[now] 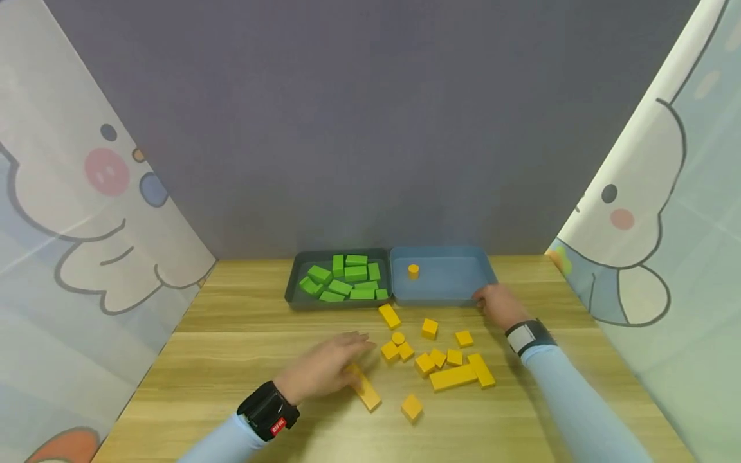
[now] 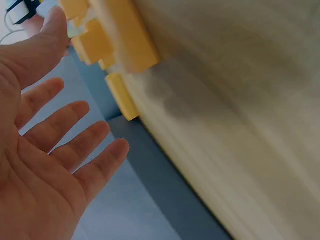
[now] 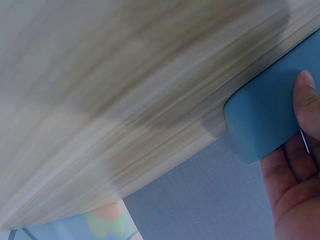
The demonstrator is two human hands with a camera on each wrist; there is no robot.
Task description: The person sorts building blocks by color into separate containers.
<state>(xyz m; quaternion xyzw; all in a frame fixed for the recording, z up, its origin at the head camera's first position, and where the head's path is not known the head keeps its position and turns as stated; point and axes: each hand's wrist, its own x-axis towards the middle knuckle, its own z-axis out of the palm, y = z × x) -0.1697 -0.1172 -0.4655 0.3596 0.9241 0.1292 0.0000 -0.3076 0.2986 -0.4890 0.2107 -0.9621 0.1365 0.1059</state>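
Note:
My right hand (image 1: pixel 502 308) grips the front right corner of a blue tray (image 1: pixel 448 280). In the right wrist view the thumb (image 3: pixel 306 100) presses the outside of the tray's wall (image 3: pixel 262 117), with the other fingers at its rim. A single small orange-yellow cylinder (image 1: pixel 413 272) stands inside that tray. Over the table's middle, my left hand (image 1: pixel 324 368) hovers with fingers spread, beside a long yellow block (image 1: pixel 367 392). Its palm shows bare in the left wrist view, and the block (image 2: pixel 132 37) lies past the thumb.
Left of the blue tray, touching it, sits a dark grey tray (image 1: pixel 336 307) holding several green blocks (image 1: pixel 356 273). Several yellow blocks (image 1: pixel 453 377) lie scattered on the wooden table (image 1: pixel 231 347) in front of the trays. A grey wall (image 1: pixel 370 128) rises behind.

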